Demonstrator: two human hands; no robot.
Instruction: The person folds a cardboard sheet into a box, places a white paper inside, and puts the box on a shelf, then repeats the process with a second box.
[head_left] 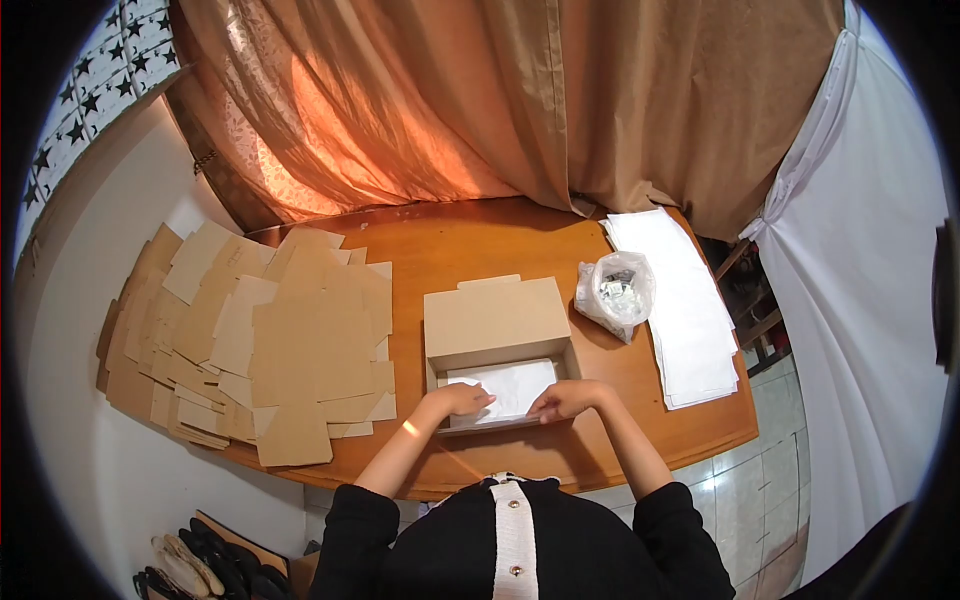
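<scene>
An opened cardboard box (pixel 505 345) stands in front of me, its lid raised at the back. White paper (pixel 520 382) lines its inside. My left hand (pixel 466 400) reaches over the front left of the box, fingers stretched out on the paper. At the front right corner, my right hand (pixel 565 400) has its fingers bent round the box's edge, beside the paper. Its fingertips are partly hidden.
Flat cardboard pieces (pixel 310 345) lie piled on the left of the wooden table (pixel 450 245). To the right are an opened plastic bag (pixel 610 312) of small packets and a stack of white paper sheets (pixel 690 330). A brown curtain (pixel 480 100) hangs behind.
</scene>
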